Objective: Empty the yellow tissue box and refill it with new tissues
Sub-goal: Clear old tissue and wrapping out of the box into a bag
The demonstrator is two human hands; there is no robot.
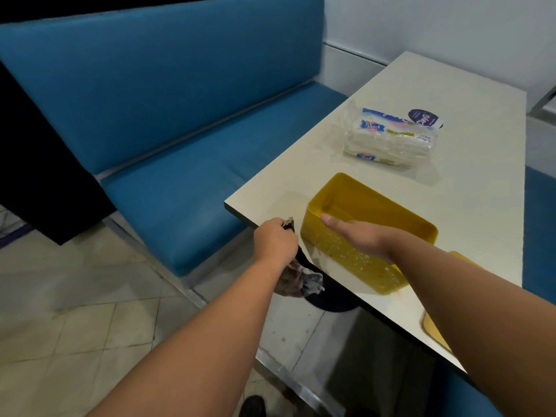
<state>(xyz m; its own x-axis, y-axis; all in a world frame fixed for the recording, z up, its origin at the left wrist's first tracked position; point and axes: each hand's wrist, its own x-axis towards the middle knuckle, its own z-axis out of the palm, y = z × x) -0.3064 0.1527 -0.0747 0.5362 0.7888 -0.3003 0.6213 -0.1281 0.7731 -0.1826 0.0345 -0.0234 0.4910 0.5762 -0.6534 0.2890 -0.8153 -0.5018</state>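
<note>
The yellow tissue box [388, 206] stands open on the white table [469, 188] near its left edge; its inside looks bare. My right hand [358, 236] lies over the box's near rim, fingers straight and reaching down inside, thumb along the top edge. Just left of the box, at the table's edge, my left hand [275, 242] grips a crumpled dark and grey wad [304, 279] that hangs below my wrist. A sealed plastic pack of white paper towels [391, 139] lies farther back on the table.
A yellow lid or tray [436, 329] pokes out under my right forearm at the table's near edge. A blue bench seat [168, 188] runs along the left. Below lie the tiled floor [75, 320] and the table's dark round base [331, 302].
</note>
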